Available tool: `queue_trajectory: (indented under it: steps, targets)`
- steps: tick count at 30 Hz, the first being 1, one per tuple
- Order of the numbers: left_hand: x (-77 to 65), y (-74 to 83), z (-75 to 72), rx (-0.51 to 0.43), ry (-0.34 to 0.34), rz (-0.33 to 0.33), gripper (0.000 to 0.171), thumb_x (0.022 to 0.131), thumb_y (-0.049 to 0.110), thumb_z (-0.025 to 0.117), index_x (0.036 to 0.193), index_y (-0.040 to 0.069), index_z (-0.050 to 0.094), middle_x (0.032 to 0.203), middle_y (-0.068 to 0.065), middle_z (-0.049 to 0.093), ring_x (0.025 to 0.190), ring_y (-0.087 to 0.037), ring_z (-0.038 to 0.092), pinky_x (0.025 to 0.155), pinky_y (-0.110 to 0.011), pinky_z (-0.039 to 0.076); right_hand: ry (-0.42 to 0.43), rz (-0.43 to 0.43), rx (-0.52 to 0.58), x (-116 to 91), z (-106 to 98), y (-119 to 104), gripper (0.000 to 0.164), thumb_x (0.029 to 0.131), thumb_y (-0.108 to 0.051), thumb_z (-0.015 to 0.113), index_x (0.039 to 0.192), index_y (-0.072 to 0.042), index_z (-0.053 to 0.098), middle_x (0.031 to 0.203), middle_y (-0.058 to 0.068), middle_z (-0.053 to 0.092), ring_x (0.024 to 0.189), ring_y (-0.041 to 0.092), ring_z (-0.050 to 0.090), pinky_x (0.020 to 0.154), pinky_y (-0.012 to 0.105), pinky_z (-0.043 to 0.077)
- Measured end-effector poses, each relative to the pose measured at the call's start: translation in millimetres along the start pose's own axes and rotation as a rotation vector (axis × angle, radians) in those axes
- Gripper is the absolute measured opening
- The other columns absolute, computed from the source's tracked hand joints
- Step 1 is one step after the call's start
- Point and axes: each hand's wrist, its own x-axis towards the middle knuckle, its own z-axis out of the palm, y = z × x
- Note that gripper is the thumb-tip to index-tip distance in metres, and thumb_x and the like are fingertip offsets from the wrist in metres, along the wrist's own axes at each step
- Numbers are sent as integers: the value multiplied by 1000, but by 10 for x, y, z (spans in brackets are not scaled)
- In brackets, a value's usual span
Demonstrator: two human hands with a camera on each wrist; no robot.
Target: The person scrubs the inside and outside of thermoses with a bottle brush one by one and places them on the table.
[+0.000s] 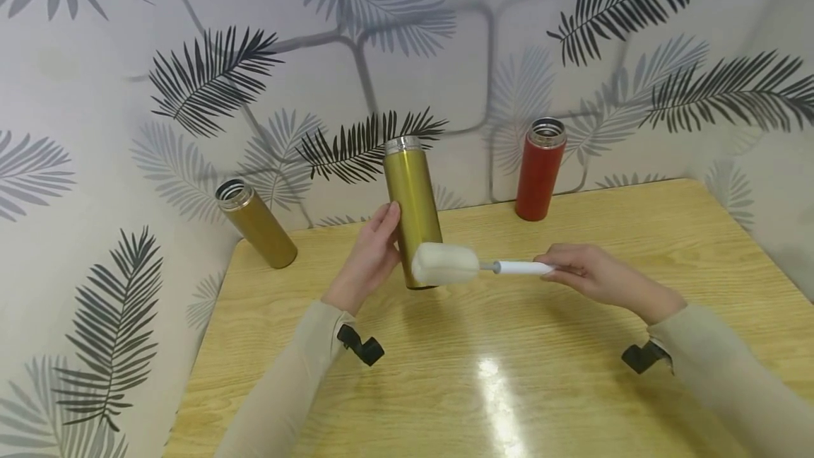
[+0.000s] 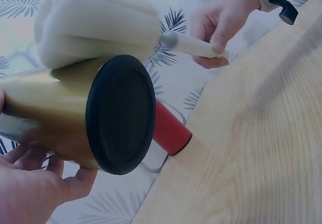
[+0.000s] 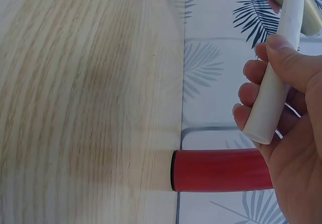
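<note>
My left hand (image 1: 375, 249) grips a gold thermos bottle (image 1: 412, 196) round its side and holds it up, slightly tilted, over the table. No lid covers its steel mouth. Its black base (image 2: 123, 114) faces the left wrist camera. In my right hand (image 1: 588, 271) is the white handle (image 3: 274, 93) of a bottle brush, pinched between thumb and fingers. The brush's cream sponge head (image 1: 446, 263) lies level in front of the bottle's lower part; the left wrist view shows it against or very close to the bottle's side, contact hard to tell.
A red thermos bottle (image 1: 539, 172) stands lidless at the back right of the wooden table (image 1: 572, 373). Another lidless bottle, orange-gold (image 1: 257, 225), stands at the back left corner. Behind the table rises a wall with leaf patterns (image 1: 426, 69).
</note>
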Motion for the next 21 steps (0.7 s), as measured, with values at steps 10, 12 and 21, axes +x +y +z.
queue_trajectory:
  steps: [10,12,21]
  targets:
    - [-22,13,12,-21,-16,-12,53,115,29,38,157,-2,30,138,-9,51,133,-25,47,115,-58,37,78,-62,-91,22,-64,30,39,80,13,79,112,-7,74,87,-11,64,76,-1,51,64,19,46]
    - [-23,5,15,-22,-11,-18,53,114,29,38,157,-2,31,134,-8,54,129,-25,50,115,-58,38,100,-63,-111,32,-89,37,39,79,13,79,112,-7,74,87,-12,64,76,0,51,64,18,45]
    - [-33,-89,23,-12,17,-39,32,114,25,41,140,6,42,129,-7,55,118,-21,56,104,-50,47,138,-43,-145,90,-167,33,39,79,15,79,112,-6,75,87,-11,64,75,0,51,63,17,44]
